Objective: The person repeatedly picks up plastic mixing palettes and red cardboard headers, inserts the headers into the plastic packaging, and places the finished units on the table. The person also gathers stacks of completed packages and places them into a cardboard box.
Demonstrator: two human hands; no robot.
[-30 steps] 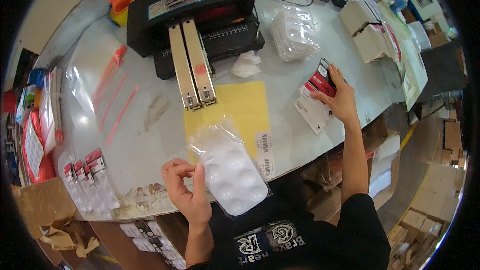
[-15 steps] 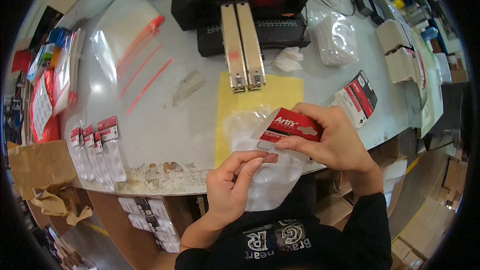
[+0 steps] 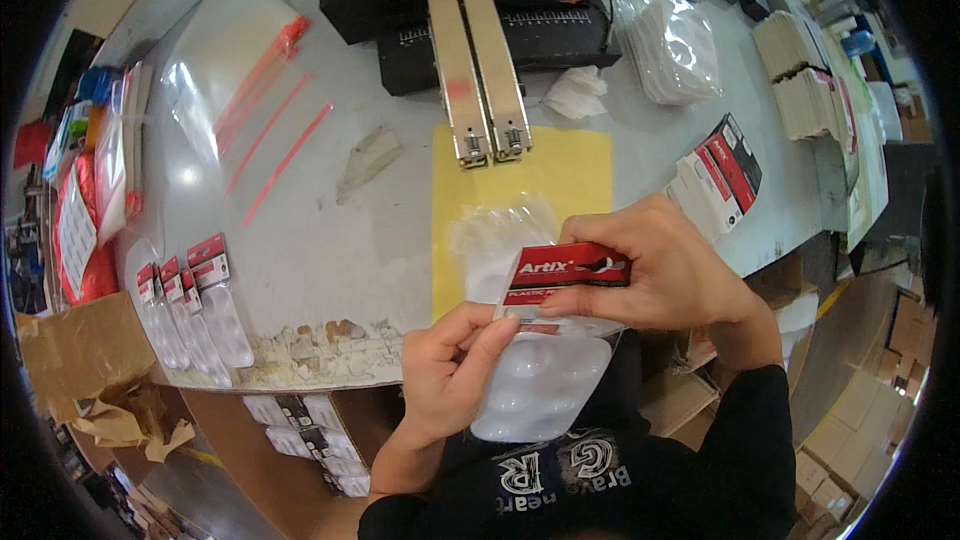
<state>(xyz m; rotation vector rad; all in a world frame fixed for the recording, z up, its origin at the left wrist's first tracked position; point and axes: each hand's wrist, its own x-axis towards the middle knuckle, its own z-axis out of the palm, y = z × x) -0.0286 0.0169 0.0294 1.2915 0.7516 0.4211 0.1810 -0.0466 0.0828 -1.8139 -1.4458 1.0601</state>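
Between my hands is a white plastic paint palette [image 3: 545, 385] with round wells, tilted over the bench's front edge. A folded red and black header card [image 3: 535, 275] sits at its top end. My right hand [image 3: 675, 265] is closed on the card's right side, thumb in front and fingers behind. At the lower left corner of the card, my left hand [image 3: 445, 370] pinches the card and palette edge between thumb and curled fingers. Behind them, clear-wrapped white palettes [image 3: 490, 240] lie on a yellow sheet [image 3: 570, 165], partly covered by the card.
A black stapling machine [image 3: 350, 0] with two metal arms [image 3: 480, 80] stands ahead. Carded palettes [image 3: 210, 310] lie at left, near zip bags [image 3: 230, 60]. Header cards [image 3: 720, 175] and wrapped palettes [image 3: 675, 50] are at right. An open carton [image 3: 250, 460] stands below the bench.
The header card has swung level and come down over the palette's top end. Both hands have moved slightly nearer to me, and the palette's wells show more fully. The view has shifted a little.
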